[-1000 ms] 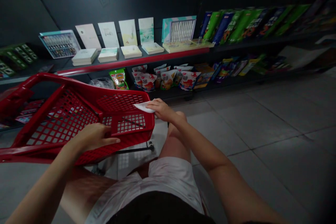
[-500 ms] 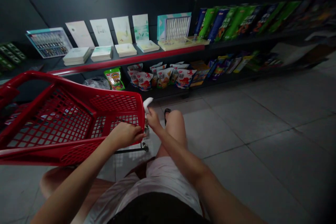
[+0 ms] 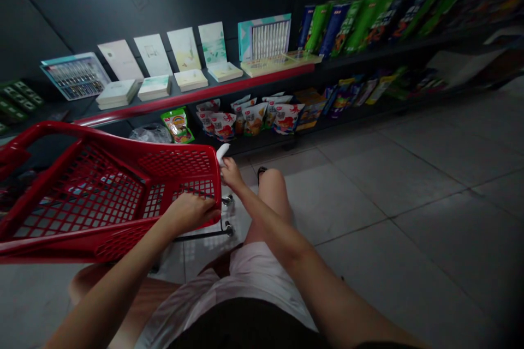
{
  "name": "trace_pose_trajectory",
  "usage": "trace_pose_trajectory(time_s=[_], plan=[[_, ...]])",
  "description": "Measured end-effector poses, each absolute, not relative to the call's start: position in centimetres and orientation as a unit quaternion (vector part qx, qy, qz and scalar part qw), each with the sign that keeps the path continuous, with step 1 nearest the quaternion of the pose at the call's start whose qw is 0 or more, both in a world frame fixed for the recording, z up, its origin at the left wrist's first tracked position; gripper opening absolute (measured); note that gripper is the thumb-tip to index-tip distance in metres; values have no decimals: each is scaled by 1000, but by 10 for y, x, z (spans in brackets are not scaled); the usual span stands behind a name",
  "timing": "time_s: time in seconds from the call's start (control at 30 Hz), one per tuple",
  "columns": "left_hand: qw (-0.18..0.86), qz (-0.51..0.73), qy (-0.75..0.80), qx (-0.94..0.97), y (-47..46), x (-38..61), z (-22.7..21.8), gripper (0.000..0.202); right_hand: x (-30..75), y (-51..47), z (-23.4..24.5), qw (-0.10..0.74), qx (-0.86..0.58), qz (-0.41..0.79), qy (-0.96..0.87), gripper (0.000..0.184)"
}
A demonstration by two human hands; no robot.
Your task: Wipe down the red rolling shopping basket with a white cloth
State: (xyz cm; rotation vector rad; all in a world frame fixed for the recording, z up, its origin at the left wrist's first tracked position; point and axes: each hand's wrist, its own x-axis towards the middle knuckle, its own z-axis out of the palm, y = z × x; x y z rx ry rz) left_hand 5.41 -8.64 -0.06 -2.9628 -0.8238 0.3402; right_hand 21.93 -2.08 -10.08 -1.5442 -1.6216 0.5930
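Pale grey floor tiles [image 3: 360, 191] spread toward 4 o'clock in a dim shop, while a dark, red-edged shelf [image 3: 229, 89] crosses 12 o'clock, bearing stacked booklets [image 3: 191, 79] toward 11, with snack pouches [image 3: 225, 126] on the level below. At 9 o'clock stands a red shopping cart [image 3: 73, 242] — the right hand [image 3: 232, 172] pinches a white cloth [image 3: 222, 151] at its far front corner; the left hand's [image 3: 192, 210] fingers curl by the near one, whether gripping I cannot tell.
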Motion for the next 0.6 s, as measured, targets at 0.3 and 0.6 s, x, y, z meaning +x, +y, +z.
trace_pose_trajectory(time_s=[0.3,0.6], plan=[[21,104,-318,-942,-97,61,-9,47,242,-129,-111,475,-497,229,-689,41],[-7,93,-327,-940,-126,39,-3,57,227,14,0,81,-281,-73,-954,26]])
